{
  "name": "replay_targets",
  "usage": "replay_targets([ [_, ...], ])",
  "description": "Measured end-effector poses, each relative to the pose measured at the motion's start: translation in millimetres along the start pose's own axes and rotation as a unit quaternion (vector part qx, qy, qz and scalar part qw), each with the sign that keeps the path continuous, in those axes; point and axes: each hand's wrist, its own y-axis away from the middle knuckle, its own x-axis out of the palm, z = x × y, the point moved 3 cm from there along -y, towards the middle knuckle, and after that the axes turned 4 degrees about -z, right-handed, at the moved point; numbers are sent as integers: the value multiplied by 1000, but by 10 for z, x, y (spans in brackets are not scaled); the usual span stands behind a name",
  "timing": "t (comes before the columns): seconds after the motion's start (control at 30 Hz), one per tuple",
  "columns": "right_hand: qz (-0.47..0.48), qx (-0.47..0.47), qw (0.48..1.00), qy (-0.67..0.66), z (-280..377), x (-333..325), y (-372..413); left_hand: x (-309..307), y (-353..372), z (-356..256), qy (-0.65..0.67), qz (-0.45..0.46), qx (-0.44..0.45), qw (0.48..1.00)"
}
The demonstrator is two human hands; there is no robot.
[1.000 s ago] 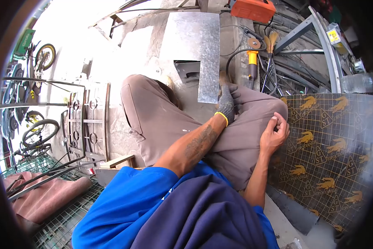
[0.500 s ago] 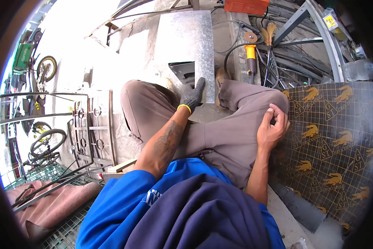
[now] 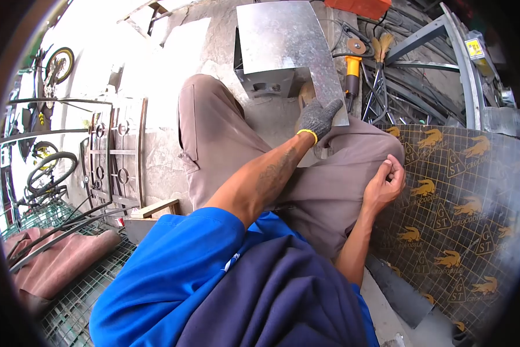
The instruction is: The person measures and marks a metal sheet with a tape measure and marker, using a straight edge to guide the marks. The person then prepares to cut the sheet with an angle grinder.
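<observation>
My left hand [image 3: 318, 119], in a grey glove with a yellow cuff, grips the near right corner of a shiny metal sheet [image 3: 289, 37]. The sheet lies tilted over a folded metal piece [image 3: 267, 82] with cut-outs, beyond my knees. Its narrow strip reaches down to the glove. My right hand [image 3: 384, 184] is bare and rests by my right knee, fingers curled in and thumb against them; nothing shows in it.
A yellow angle grinder [image 3: 352, 74] lies right of the sheet, beside a straw brush [image 3: 381, 47] and metal bars. An orange case [image 3: 361, 7] is at the top. A crocodile-print board [image 3: 451, 214] stands right. Metal grilles [image 3: 121, 151] and bicycles [image 3: 51, 173] are left.
The metal sheet has turned and tilted, its near end swinging right, and more of the folded piece shows. My left hand has moved right with it. My right hand stays by the knee.
</observation>
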Motion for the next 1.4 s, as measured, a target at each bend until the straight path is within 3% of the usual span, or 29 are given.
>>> replay_targets([
  [0.13, -1, 4, 1000, 9, -14, -22, 10, -289, 14, -156, 47, -34, 37, 998],
  [0.2, -6, 1, 1000, 5, 0, -6, 8, -345, 34, -89, 191, -27, -102, 976],
  [0.33, -4, -8, 1000, 4, 9, 8, 6, -226, 93, 43, 237, -33, -138, 961],
  [0.4, -2, -15, 1000, 0, 32, 13, -8, -260, 157, 11, 197, -39, -122, 972],
  [0.47, 1, -12, 1000, 12, 73, 2, -10, -292, 219, -43, 200, 12, -151, 968],
  [0.53, 5, -20, 1000, 7, 63, 13, -11, -91, 189, 115, 161, -7, -111, 981],
  [0.63, 11, -2, 1000, -6, 31, 21, -20, -85, 279, 49, 270, 2, -127, 955],
  [0.9, 4, -5, 1000, -6, 57, 27, -4, -161, 305, 86, 327, 48, -187, 925],
  [0.97, 3, -5, 1000, -12, 79, 32, -5, -153, 311, 104, 377, 80, -228, 894],
  [1.2, 12, -15, 1000, 2, 63, 40, -30, 62, 265, 267, 419, 65, -151, 893],
  [1.4, 11, -66, 997, 44, 175, 33, -83, -11, 385, 68, 510, 54, -250, 821],
])
